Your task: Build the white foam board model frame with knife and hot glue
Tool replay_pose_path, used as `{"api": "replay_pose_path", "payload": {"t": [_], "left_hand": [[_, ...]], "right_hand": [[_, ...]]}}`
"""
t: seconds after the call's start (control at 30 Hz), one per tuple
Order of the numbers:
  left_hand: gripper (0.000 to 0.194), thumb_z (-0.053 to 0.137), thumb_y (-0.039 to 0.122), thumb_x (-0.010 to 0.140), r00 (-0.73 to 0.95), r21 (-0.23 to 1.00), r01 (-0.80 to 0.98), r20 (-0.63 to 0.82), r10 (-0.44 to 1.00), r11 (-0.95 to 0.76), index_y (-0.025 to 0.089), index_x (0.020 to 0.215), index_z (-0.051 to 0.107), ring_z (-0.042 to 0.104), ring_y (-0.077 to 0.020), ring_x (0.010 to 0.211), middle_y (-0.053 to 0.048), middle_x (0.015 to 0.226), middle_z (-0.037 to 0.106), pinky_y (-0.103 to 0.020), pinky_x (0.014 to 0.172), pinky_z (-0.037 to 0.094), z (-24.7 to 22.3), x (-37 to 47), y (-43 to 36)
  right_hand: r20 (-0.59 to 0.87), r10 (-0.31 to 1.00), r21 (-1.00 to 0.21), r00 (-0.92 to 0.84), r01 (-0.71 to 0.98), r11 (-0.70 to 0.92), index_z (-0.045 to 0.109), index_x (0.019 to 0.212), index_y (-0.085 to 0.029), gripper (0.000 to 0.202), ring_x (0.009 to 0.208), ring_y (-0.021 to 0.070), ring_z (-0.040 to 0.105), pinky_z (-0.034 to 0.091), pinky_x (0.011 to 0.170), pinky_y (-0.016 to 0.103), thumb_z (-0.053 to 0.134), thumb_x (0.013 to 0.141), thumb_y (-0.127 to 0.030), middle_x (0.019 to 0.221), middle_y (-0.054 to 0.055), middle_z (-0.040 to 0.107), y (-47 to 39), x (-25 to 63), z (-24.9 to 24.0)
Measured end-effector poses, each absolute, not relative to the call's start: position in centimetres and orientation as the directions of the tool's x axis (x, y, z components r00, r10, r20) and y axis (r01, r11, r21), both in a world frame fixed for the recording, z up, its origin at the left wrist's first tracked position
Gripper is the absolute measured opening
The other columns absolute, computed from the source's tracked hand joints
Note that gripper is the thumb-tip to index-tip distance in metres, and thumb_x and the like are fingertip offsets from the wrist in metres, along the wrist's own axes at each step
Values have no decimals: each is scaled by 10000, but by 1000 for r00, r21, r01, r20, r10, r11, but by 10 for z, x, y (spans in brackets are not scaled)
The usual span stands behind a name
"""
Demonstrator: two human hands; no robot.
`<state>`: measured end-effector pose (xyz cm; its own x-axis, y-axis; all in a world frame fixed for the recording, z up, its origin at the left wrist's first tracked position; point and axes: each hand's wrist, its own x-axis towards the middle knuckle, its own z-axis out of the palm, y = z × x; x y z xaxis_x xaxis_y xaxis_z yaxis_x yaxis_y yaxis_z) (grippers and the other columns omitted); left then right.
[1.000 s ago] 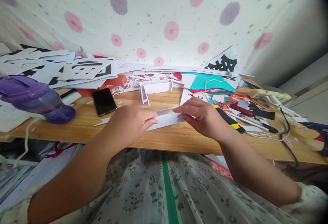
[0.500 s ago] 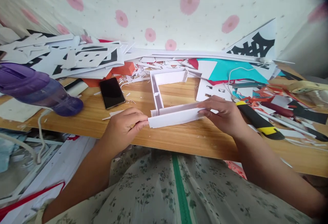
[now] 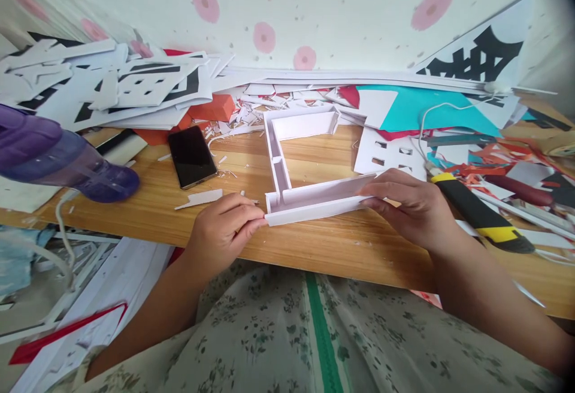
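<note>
A white C-shaped frame of thin board walls (image 3: 272, 147) lies on the wooden table in front of me. Along its near arm runs a long white board strip (image 3: 317, 210), tilted outward so that the channel behind it shows. My left hand (image 3: 227, 228) pinches the strip's left end between thumb and fingers. At the other end my right hand (image 3: 411, 204) grips it, thumb on the near side and fingers over the top. Whether the strip is joined to the frame along its lower edge I cannot tell.
Left of the frame lie a black phone (image 3: 192, 157) and a purple bottle (image 3: 76, 156). A yellow-and-black cutter (image 3: 483, 213) lies at the right, beside colored scraps. Cut white sheets (image 3: 148, 84) pile up at the back left. A perforated white piece (image 3: 392, 153) lies behind my right hand.
The strip has tipped toward me at its top, so more of the channel behind it shows. Both hands keep their hold. The camera view has shifted slightly.
</note>
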<state>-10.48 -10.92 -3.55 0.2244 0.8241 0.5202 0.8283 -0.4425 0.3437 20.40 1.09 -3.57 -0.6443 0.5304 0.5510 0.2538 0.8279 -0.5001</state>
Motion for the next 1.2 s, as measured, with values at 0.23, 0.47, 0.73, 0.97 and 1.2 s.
{"api": "replay_pose_path", "payload": {"t": [0.23, 0.47, 0.73, 0.97, 1.2], "left_hand": [[81, 608, 174, 885, 229, 331, 836, 513, 827, -437, 189, 826, 662, 628, -129, 751, -18, 824, 661, -235, 699, 486, -38, -104, -108], [74, 614, 179, 880, 244, 294, 847, 524, 816, -443, 183, 823, 660, 640, -140, 751, -24, 827, 668, -246, 699, 493, -41, -105, -107], [73, 663, 143, 829, 189, 428, 788, 516, 835, -443, 202, 871, 652, 651, -136, 755, -2, 828, 681, -253, 698, 505, -41, -110, -108], [82, 655, 221, 837, -38, 633, 711, 469, 882, -306, 243, 916, 650, 656, -162, 789, 16, 843, 681, -300, 737, 511, -45, -133, -114], [198, 639, 119, 835, 34, 548, 730, 569, 822, -409, 253, 980, 642, 664, -138, 806, 29, 898, 697, -281, 754, 526, -44, -122, -114]], "right_hand": [[514, 553, -522, -656, 272, 808, 710, 995, -283, 195, 777, 204, 630, 516, 691, 352, 613, 881, -158, 859, 43, 701, 8, 205, -32], [512, 541, -508, -668, 272, 817, 709, 973, -250, 173, 762, 198, 637, 509, 674, 334, 594, 885, -155, 847, 51, 703, 8, 205, -32], [507, 511, -465, -694, 279, 840, 677, 969, -234, 173, 765, 190, 621, 502, 685, 339, 569, 899, -119, 851, 54, 702, 7, 200, -32], [483, 517, -451, -707, 306, 839, 666, 953, -220, 194, 784, 204, 615, 495, 679, 344, 536, 901, -85, 869, 66, 696, 4, 198, -30], [459, 518, -447, -722, 316, 837, 656, 957, -218, 168, 773, 210, 597, 482, 670, 347, 554, 896, -99, 852, 66, 681, 5, 201, -33]]}}
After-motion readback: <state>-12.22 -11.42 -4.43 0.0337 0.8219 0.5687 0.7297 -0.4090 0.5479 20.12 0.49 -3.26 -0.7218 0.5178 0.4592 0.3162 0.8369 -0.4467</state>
